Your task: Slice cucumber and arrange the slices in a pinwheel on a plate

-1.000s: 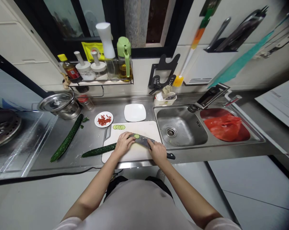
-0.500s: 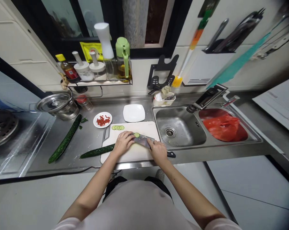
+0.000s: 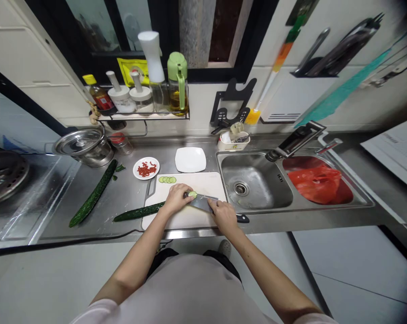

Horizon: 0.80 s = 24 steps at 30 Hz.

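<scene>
My left hand (image 3: 177, 198) is closed round the cut end of a long green cucumber (image 3: 139, 212), which lies partly on the white cutting board (image 3: 190, 219). My right hand (image 3: 225, 214) grips a kitchen knife (image 3: 202, 202), its wide blade lying close against the cut end and its black handle showing past my palm. On or against the blade, by my left fingertips, is a pale green cucumber slice (image 3: 192, 194). Several overlapping cucumber slices (image 3: 167, 179) rest at the board's far left.
Behind the board stand a plate of chopped red pieces (image 3: 146, 168) and a white square plate (image 3: 190, 159). A whole cucumber (image 3: 94, 193) and a steel pot (image 3: 85, 146) are left. The sink (image 3: 255, 180) lies right, with a red plastic bag (image 3: 314, 183) in its second basin.
The view has shifted slightly. The slice near my left fingertips sits a little differently against the blade, and the blade's angle is slightly changed. Both hands keep their hold.
</scene>
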{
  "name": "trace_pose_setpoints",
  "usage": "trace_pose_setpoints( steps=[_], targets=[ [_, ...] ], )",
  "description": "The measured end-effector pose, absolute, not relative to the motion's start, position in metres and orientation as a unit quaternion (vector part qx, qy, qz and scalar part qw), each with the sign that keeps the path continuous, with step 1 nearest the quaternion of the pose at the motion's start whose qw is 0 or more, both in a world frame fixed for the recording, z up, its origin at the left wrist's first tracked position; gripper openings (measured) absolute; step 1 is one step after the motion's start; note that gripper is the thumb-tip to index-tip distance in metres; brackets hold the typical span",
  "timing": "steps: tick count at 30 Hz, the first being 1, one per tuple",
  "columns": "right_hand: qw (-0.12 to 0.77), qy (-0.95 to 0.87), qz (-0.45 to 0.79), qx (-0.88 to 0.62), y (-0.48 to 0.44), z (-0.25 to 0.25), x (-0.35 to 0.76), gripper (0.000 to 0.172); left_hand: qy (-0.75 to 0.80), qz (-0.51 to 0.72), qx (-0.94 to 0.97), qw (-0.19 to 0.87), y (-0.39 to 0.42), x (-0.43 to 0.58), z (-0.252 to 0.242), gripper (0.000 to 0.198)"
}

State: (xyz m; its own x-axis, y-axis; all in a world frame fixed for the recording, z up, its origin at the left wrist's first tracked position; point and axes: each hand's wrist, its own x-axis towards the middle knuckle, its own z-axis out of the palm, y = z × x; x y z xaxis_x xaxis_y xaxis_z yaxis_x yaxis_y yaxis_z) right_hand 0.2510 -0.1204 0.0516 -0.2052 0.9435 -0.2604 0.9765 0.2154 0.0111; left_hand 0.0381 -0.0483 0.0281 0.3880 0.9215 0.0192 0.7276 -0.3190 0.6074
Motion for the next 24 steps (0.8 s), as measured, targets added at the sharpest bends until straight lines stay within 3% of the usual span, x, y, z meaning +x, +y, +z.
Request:
trace_pose_setpoints(
  steps=[4,9,15,24],
  targets=[
    [0.114,0.76,-0.083,0.634,-0.123,0.048,0.256,0.052,0.537,0.2,0.771,0.278,-0.049,0.046,0.028,0.012],
    [0.12,0.729,-0.096,0.667,-0.122,0.046,0.264,0.053,0.611,0.24,0.69,0.305,-0.041,0.043,0.019,0.011],
    [0.094,0.703,-0.1,0.698,-0.122,0.042,0.27,0.048,0.742,0.251,0.566,0.257,-0.015,0.021,-0.001,0.015],
    [0.081,0.7,-0.104,0.701,-0.121,0.039,0.27,0.045,0.781,0.224,0.548,0.199,0.01,0.011,-0.025,0.019]
  ],
)
